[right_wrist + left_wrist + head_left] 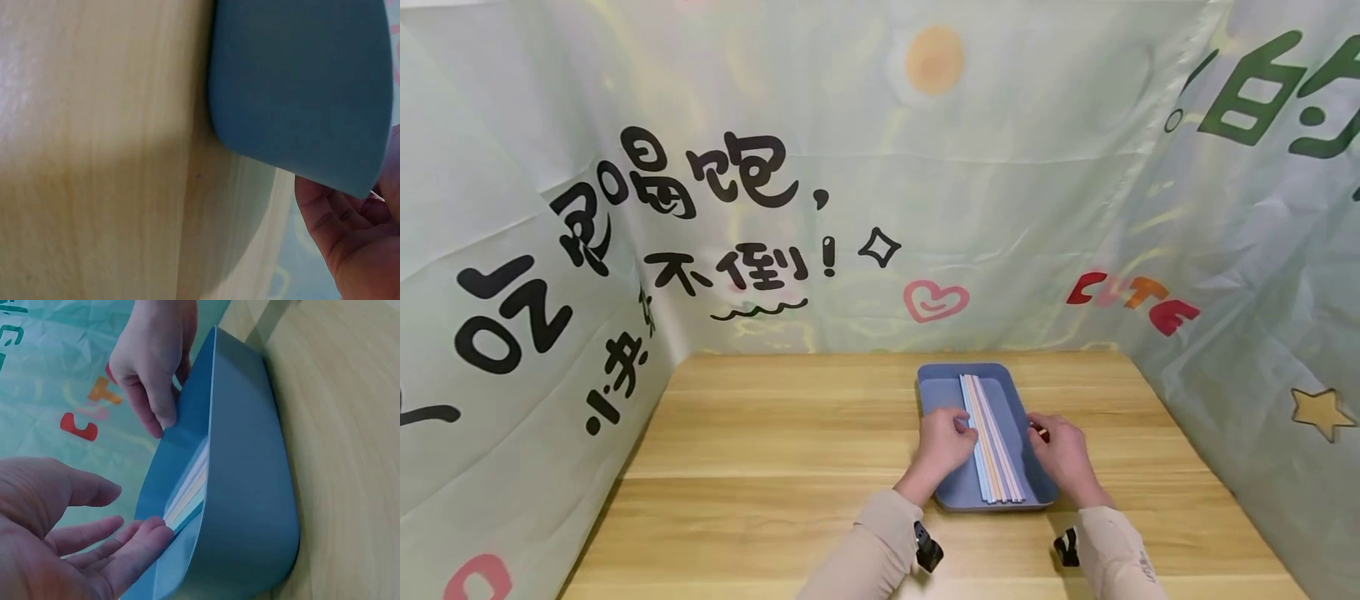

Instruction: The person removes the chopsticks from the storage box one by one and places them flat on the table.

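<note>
Pale green fabric sheeting [467, 208], printed with black characters, stands at the far left and continues behind the work surface. Next is the table [760, 467], with a light brown wood-grain top. The left hand [946, 443], in a beige sleeve [876, 533], is over the left side of a blue-grey, rectangular, round-cornered tray [940, 387]; its fingers are extended, with the thumb well apart, and hold nothing. Its fingertips are at the bundle's left edge; contact cannot be confirmed. The bundle of slim, straight pale blue, pink and orange sticks [992, 442] lies lengthwise inside the tray, slightly slanted, near ends close to the near wall. The right hand [1066, 450] is at the tray's right side, fingers bent, pinching the rim. Further right, the sheeting bears multicoloured "CUTE" lettering [1135, 297] and a yellow star [1322, 412].
</note>
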`<state>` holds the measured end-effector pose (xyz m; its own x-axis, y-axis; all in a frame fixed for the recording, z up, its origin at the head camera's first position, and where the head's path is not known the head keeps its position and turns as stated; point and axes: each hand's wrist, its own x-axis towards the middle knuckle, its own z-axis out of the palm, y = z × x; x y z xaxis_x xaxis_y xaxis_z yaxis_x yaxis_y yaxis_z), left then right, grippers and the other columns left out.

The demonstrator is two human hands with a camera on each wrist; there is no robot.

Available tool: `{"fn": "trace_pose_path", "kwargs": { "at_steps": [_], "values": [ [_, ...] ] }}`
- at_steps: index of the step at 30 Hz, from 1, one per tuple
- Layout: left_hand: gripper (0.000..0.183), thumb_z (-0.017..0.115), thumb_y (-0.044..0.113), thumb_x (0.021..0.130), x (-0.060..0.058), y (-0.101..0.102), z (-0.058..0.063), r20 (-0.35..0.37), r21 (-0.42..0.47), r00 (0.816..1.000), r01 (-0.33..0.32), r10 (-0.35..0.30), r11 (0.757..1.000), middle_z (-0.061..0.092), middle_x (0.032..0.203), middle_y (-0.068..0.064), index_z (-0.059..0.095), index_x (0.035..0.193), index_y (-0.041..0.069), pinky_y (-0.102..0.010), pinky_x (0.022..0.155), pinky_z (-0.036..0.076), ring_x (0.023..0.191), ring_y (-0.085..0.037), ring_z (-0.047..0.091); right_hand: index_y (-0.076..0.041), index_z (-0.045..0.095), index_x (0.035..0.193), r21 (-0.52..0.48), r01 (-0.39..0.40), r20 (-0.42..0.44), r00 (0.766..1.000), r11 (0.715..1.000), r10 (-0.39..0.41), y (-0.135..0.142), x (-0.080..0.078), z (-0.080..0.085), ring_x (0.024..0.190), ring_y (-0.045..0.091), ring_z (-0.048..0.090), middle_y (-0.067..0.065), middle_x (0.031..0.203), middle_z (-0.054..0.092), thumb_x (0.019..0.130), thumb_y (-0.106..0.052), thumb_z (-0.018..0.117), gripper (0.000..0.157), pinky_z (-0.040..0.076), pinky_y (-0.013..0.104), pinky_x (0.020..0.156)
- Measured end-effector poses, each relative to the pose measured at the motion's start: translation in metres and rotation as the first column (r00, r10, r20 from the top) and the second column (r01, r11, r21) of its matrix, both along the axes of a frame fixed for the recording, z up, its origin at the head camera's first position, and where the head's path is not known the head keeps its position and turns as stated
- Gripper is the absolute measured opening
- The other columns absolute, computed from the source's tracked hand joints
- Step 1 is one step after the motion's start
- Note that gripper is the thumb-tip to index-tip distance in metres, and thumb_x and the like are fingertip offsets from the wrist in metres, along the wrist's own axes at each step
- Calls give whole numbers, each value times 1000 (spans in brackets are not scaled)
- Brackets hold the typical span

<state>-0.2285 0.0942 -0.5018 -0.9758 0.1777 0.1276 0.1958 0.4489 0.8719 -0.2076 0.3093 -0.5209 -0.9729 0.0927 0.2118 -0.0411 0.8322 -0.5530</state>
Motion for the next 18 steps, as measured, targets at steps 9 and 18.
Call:
{"fn": "trace_pose_path", "kwargs": {
  "at_steps": [9, 18],
  "values": [
    [27, 79, 7, 87, 3, 12, -4, 93, -40, 992, -76, 80, 996, 73, 78, -4, 77, 111, -4, -23, 63, 57, 68, -8, 64, 11, 69, 126, 10, -13, -33, 999, 1000, 13, 1, 2, -2, 87, 31, 67, 25, 104, 72, 97, 0, 66, 31, 55, 31, 66],
    [19, 79, 1, 79, 4, 23, -17, 103, -50, 982, -157, 162, 986, 78, 90, -16, 79, 97, -4, -33, 68, 62, 79, -21, 71, 12, 69, 125, 21, -30, -44, 999, 999, 30, 2, 0, -1, 89, 33, 69, 27, 104, 73, 96, 0, 66, 31, 56, 30, 65]
  ]
}}
